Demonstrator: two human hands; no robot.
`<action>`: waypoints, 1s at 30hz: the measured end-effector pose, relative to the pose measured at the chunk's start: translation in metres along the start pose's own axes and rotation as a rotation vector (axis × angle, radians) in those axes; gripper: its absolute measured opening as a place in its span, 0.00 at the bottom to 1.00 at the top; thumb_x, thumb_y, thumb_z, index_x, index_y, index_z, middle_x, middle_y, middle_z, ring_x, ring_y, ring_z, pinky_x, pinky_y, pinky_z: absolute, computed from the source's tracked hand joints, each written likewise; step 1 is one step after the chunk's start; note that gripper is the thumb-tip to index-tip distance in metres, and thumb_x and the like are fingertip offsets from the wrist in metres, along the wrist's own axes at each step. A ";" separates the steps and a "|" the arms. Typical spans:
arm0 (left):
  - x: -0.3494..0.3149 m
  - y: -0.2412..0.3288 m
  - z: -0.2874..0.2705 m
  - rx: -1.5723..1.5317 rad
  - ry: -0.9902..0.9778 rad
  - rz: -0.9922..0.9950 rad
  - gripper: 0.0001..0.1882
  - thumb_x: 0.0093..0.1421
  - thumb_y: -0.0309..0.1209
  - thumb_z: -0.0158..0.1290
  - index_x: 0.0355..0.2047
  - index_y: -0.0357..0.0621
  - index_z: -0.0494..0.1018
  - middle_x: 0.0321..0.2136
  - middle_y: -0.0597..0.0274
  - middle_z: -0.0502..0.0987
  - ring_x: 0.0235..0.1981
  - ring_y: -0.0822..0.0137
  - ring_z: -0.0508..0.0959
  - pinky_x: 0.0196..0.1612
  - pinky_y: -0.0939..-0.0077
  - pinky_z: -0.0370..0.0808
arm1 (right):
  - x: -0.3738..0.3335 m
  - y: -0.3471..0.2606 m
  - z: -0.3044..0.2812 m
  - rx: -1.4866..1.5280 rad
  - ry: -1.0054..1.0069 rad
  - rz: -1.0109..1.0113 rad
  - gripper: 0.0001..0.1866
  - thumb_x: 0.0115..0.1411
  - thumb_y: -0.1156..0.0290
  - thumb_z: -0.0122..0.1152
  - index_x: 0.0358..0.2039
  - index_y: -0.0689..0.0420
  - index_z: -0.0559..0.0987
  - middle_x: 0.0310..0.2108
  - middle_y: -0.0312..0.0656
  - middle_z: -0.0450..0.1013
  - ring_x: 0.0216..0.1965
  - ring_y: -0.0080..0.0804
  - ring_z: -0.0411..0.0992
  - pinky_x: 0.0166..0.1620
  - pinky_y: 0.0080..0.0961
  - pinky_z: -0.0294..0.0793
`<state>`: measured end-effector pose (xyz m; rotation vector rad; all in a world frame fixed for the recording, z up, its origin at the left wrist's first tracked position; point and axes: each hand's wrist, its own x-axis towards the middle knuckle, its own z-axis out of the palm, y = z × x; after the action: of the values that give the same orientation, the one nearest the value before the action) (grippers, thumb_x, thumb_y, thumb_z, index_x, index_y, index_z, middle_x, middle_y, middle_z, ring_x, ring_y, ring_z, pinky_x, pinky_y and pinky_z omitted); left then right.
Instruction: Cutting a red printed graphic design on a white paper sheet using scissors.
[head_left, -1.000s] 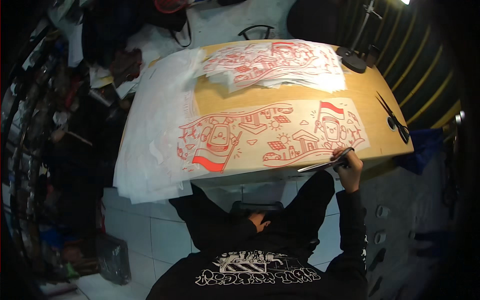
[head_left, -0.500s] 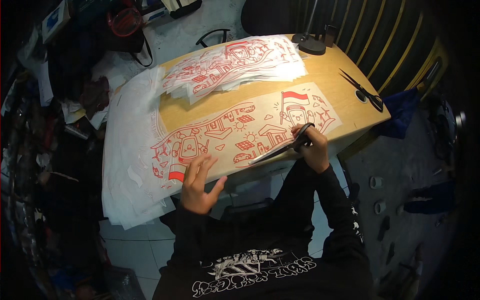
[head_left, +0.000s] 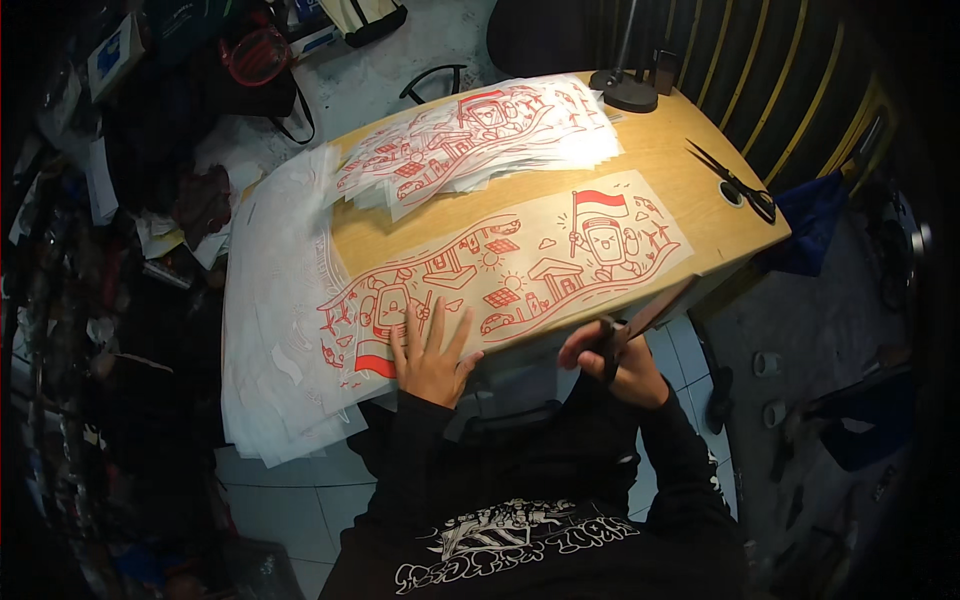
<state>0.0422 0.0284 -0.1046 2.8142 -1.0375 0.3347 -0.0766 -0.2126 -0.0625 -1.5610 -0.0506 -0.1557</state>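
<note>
A translucent sheet with red cartoon drawings (head_left: 545, 245) lies across the near part of the table. Spread flat on its left half, near the front edge, is my left hand (head_left: 433, 358), fingers apart and nothing held. My right hand (head_left: 628, 372) grips a pair of scissors (head_left: 655, 308) by the dark handles, just off the table's front edge. Their blades point up and to the right, away from the drawings. Whether the blades are parted is too blurred to tell.
A stack of similar red-printed sheets (head_left: 490, 135) lies at the back. Pale sheets (head_left: 275, 300) hang over the table's left edge. Black scissors (head_left: 735, 182) rest at the right, near a lamp base (head_left: 630, 92). Bare wood (head_left: 690, 150) shows on the table (head_left: 715, 245) between them.
My left hand has come down flat onto the sheet, moving right. My right hand has drawn back off the sheet, and its scissors have swung from pointing left to pointing up-right.
</note>
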 end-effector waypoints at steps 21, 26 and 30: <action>-0.002 -0.003 -0.013 -0.316 -0.006 0.095 0.23 0.57 0.39 0.52 0.55 0.60 0.67 0.59 0.48 0.57 0.62 0.44 0.52 0.60 0.41 0.45 | 0.032 0.060 0.134 0.318 0.678 0.199 0.09 0.57 0.70 0.61 0.32 0.62 0.76 0.22 0.34 0.73 0.16 0.13 0.65 0.18 0.10 0.61; -0.030 -0.009 -0.020 -0.715 0.066 0.163 0.18 0.52 0.29 0.56 0.45 0.46 0.73 0.46 0.52 0.70 0.48 0.53 0.70 0.52 0.59 0.65 | 0.041 0.065 0.126 0.227 0.758 0.187 0.08 0.56 0.69 0.61 0.28 0.60 0.76 0.17 0.30 0.68 0.14 0.12 0.61 0.17 0.11 0.57; -0.055 -0.011 -0.012 -1.110 -0.251 -0.057 0.13 0.53 0.26 0.57 0.39 0.39 0.73 0.34 0.59 0.75 0.34 0.66 0.76 0.39 0.78 0.73 | 0.039 0.060 0.112 0.227 0.695 0.213 0.09 0.57 0.67 0.61 0.27 0.61 0.76 0.17 0.29 0.67 0.14 0.11 0.60 0.17 0.12 0.57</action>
<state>0.0064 0.0735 -0.1074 1.8685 -0.7957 -0.4814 -0.0230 -0.1029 -0.1160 -1.2081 0.6217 -0.4970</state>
